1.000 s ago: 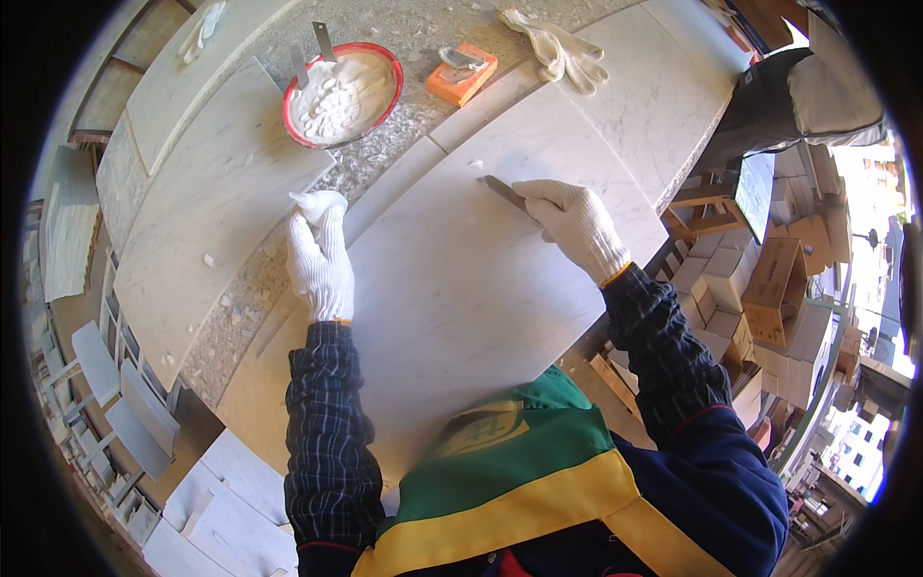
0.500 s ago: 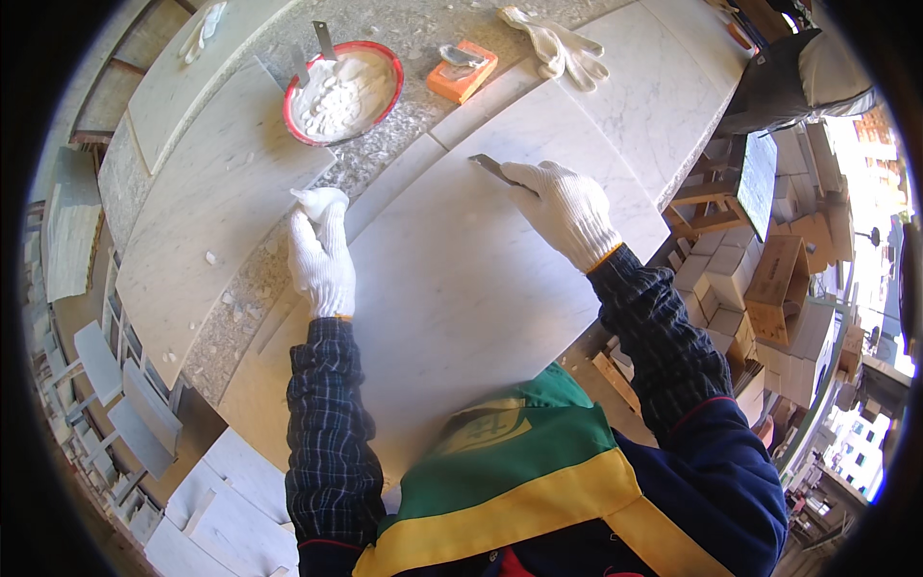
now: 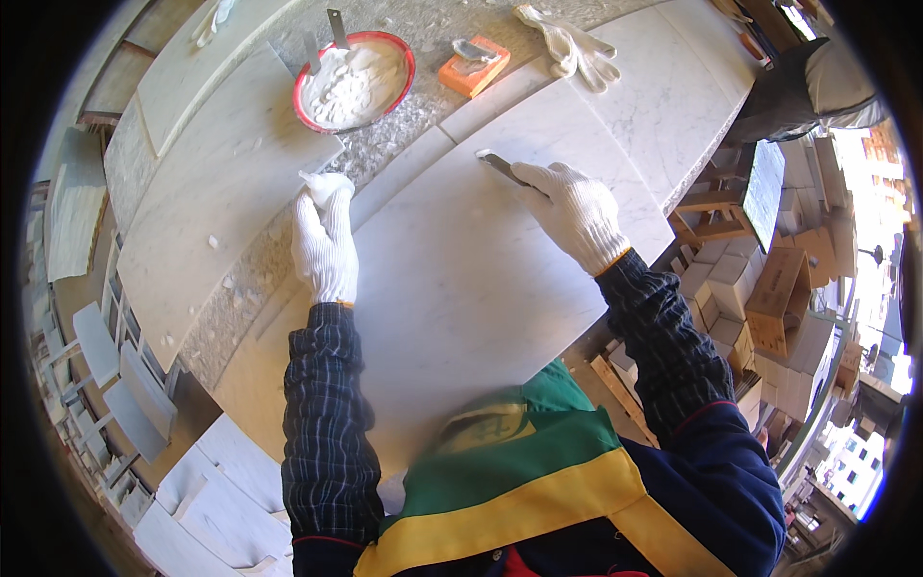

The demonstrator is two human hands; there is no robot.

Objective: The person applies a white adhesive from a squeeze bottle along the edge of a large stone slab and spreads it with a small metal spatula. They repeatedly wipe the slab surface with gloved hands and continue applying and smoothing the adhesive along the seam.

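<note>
My right hand (image 3: 574,213), in a white knit glove, grips a narrow metal putty knife (image 3: 502,168). A dab of white paste sits on the blade's tip, above a large pale marble slab (image 3: 452,260). My left hand (image 3: 324,240), also gloved, is closed by the slab's left side. From its fingers pokes something white and pointed, hard to tell from the glove. Beyond the hands stands a red-rimmed bowl (image 3: 409,72) of white paste with two metal blades upright in it. To its right lies an orange block (image 3: 471,79) with a metal piece on top.
A spare white glove (image 3: 572,48) lies on the far slab. Another marble slab (image 3: 216,183) is at left, with white crumbs around it. Right of the bench are a wooden stool (image 3: 740,202) and cardboard boxes (image 3: 777,298). Someone's dark-clothed leg (image 3: 793,91) shows at far right.
White paste now shows on the putty knife's tip, and the blade has turned a little. My left hand has risen slightly, still closed. The whole view has shifted slightly.
</note>
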